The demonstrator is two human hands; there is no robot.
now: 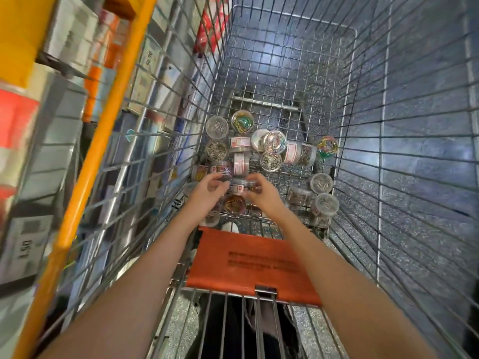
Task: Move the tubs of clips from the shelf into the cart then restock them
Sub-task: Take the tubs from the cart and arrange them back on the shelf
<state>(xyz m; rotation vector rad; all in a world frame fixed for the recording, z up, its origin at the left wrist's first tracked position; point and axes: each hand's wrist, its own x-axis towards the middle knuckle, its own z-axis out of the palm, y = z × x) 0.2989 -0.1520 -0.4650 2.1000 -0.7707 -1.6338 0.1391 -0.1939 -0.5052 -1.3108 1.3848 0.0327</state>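
Several small clear round tubs of clips (pixel 270 146) lie scattered on the wire floor of the shopping cart (pixel 344 81), some upright, some on their sides. Both my arms reach down into the basket. My right hand (pixel 259 193) grips a clear tub with a red-edged label (pixel 241 185) from the right. My left hand (pixel 208 189) has curled fingers against the same tub's left side and another tub (pixel 221 168) just above it. A tub of gold clips (pixel 234 203) lies between my wrists.
The orange child-seat flap (pixel 248 265) lies below my forearms. Along the left run an orange shelf upright (pixel 85 161) and shelves of boxed stock (pixel 72 35), seen through the cart's wire side. Speckled grey floor shows under the cart.
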